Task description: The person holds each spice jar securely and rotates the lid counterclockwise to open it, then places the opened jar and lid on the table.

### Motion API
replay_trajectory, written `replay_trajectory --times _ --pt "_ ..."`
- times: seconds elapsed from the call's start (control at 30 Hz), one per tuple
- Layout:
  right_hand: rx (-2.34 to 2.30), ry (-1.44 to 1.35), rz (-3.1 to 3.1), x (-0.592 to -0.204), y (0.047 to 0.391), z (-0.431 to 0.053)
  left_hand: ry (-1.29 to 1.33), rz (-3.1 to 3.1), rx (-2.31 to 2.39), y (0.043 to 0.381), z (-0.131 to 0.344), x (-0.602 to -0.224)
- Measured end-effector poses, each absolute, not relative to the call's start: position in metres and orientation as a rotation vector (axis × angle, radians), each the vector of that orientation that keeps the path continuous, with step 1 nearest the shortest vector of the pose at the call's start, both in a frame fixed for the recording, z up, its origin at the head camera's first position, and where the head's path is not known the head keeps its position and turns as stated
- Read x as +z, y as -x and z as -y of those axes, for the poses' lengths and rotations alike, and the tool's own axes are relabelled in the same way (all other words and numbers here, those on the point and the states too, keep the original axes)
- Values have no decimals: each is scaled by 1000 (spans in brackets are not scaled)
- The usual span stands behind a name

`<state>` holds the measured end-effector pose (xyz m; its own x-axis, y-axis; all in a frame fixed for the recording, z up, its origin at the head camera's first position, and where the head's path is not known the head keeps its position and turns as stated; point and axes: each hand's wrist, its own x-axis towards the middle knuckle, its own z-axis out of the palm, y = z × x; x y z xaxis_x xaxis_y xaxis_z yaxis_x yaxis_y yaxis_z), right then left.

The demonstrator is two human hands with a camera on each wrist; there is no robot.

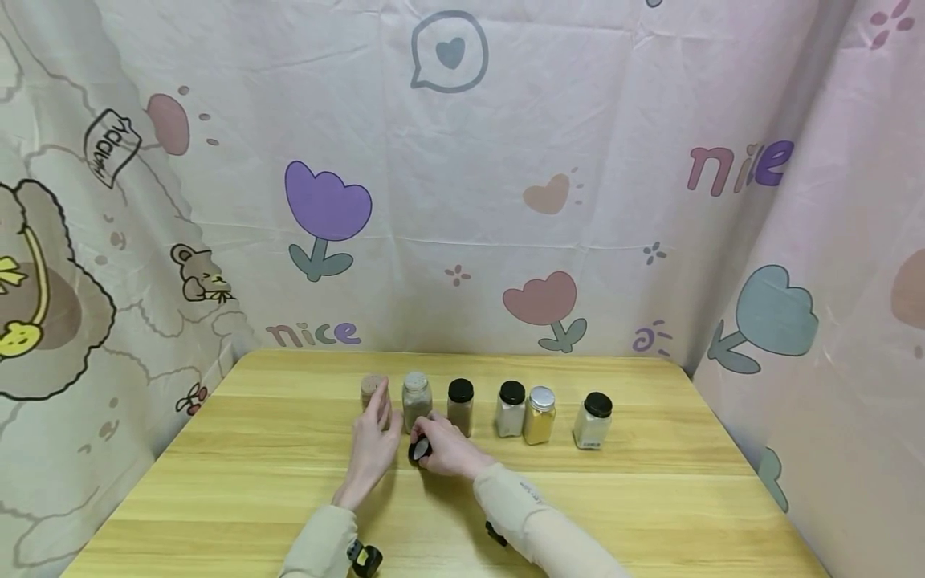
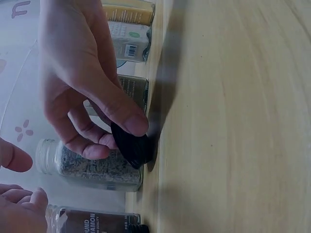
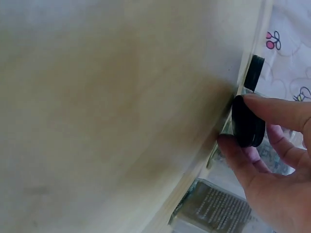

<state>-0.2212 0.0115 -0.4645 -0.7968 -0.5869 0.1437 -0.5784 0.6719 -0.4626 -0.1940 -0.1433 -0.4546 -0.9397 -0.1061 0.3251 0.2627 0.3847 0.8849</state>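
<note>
Low over the table, my right hand (image 1: 450,449) pinches a black lid (image 3: 249,124) between thumb and fingers, tilted on its edge. Just behind it stands a glass spice jar (image 2: 99,167) of greyish flakes, its neck bare. My left hand (image 1: 374,449) is beside the ground cinnamon jar (image 2: 97,221), its fingers extended near the uncapped top; whether they touch the glass is unclear. A second black lid (image 3: 254,73) lies by the foot of the cinnamon jar, hidden from the head view.
To the right stand a brown-grey jar with a black lid (image 1: 460,409), a white one with a black lid (image 1: 510,411), a yellow one with a silver lid (image 1: 539,417) and another black-lidded white jar (image 1: 593,421). A printed curtain (image 1: 448,160) hangs behind the wooden table (image 1: 650,498).
</note>
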Motion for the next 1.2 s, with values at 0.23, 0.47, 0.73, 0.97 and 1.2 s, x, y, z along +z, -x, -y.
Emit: replay_trajectory --times 0.23,0.47,0.73,0.97,1.2 --pt "-653 1038 -2976 -466 219 -8 119 2328 -1572 195 141 -456" --pt "-744 961 -2983 -463 215 -22 126 2308 -1562 194 138 -459" --pt "-984 886 -2925 -459 209 -59 62 2115 -1555 191 129 -464" --pt "-1214 888 -2927 -457 205 -89 78 2004 -1395 188 113 -469" --pt "-1342 728 -3042 -458 201 -108 275 2144 -1417 192 107 -471"
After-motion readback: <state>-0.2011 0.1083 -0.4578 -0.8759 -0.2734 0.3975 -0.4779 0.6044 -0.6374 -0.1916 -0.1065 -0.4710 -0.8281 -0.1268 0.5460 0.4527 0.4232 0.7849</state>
